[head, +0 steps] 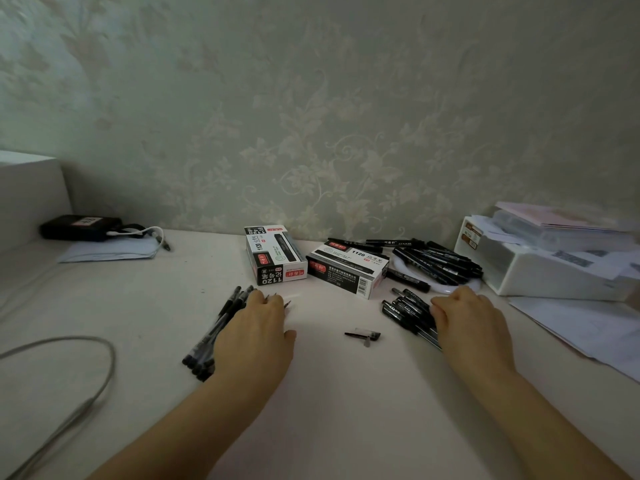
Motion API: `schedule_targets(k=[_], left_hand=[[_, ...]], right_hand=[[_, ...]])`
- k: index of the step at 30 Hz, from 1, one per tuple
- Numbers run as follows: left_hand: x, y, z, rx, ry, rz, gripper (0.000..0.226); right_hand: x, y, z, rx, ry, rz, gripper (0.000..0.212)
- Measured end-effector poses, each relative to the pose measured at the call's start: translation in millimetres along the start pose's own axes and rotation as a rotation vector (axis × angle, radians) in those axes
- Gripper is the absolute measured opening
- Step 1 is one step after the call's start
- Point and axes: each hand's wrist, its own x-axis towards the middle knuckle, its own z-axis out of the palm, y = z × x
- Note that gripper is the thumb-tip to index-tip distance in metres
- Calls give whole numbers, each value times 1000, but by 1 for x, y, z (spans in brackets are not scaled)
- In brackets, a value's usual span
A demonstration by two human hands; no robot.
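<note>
— Where are the gel pens (pixel 205 344) lying?
— They are lying side by side on the desk (pixel 346 393), in front of the upright marker box (pixel 275 254) and a little to its left. The left hand (pixel 254 327) is resting palm down across them, fingers laid out flat and close together, thumb spreading away toward the right. Their tips are poking out beyond the fingertips, toward the box.
— And the other hand?
— The right hand (pixel 467 320) is sitting to the right of that box and nearer the person, its bent fingers touching a bunch of capped pens (pixel 403 306). Whether it is gripping them, I cannot tell.
— Anything between the hands?
— A loose pen cap (pixel 365 336) is lying in front of the box, apart from both hands.
— What else is sitting around the box?
— A second marker box (pixel 348 266) is lying flat just right of it. Further right, black markers (pixel 436 259) are piling up beside a white storage bin (pixel 540 271). Far left of the box, a black power bank (pixel 78 227) is sitting by the wall, and a grey cable (pixel 100 375) is looping well in front.
</note>
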Motion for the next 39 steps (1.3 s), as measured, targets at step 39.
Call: schedule_targets(k=[39], left_hand=[[-7, 24, 4, -163, 135, 481, 22]], right_hand=[[-31, -70, -6, 1562, -426, 146, 19]])
